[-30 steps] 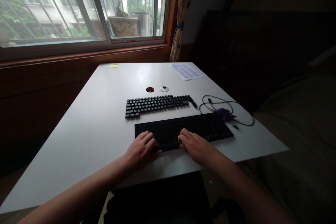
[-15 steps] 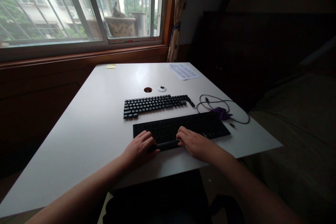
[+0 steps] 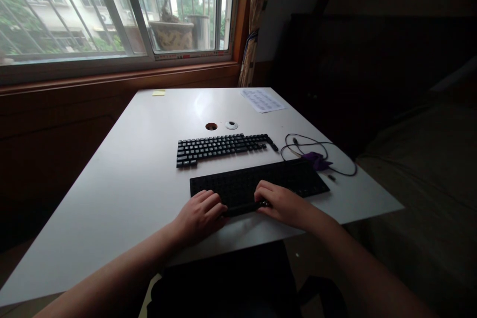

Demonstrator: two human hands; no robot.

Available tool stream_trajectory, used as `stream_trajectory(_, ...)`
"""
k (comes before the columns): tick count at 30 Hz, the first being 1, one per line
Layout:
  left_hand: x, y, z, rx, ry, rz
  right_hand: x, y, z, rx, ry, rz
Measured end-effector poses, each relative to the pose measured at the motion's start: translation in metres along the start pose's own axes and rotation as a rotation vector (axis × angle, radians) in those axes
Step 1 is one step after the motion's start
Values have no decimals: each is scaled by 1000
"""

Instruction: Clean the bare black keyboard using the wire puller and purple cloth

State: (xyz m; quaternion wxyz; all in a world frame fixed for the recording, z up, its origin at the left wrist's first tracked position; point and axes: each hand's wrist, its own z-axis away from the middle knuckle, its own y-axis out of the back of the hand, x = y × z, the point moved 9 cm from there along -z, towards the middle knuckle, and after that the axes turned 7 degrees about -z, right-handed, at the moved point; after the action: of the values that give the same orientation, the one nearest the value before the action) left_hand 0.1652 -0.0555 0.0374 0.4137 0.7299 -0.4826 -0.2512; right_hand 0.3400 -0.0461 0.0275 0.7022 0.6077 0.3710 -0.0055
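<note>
A black keyboard (image 3: 290, 179) lies at a slant near the table's front edge, its key area mostly dark and seemingly without keycaps. My left hand (image 3: 201, 213) is closed at its front left corner, fingers bent over the edge. Further right, my right hand (image 3: 279, 203) is curled on the same front edge, with a small glint at its fingertips that I cannot make out. Between the hands runs a long dark bar (image 3: 242, 209), perhaps the space bar. Behind the keyboard, loose black keycaps (image 3: 212, 148) are laid in rows like a keyboard layout.
On the white table (image 3: 112, 174), a cable (image 3: 339, 144) loops beside a purple cloth (image 3: 316, 161) and a small dark piece (image 3: 331, 178) at right. A cable hole (image 3: 211, 126), its round cover (image 3: 231, 125), printed paper (image 3: 263, 100) and yellow notes (image 3: 158, 93) are further back.
My right hand has shifted slightly right along the keyboard's front edge. The left hand sits a little lower, still at the corner. The view has moved slightly; the keycaps keep their layout.
</note>
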Motion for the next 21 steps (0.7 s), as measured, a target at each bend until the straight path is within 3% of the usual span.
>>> stream_trajectory(4, 8, 2, 0, -20, -69, -23, 3, 3, 1, 48, 5, -82)
stream_trajectory(16, 6, 9, -2, 52, -52, 114, -11, 13, 16, 157, 97, -100)
stream_trajectory(21, -3, 5, 0, 71, 41, 174, -12, 17, 17, 176, 120, -171)
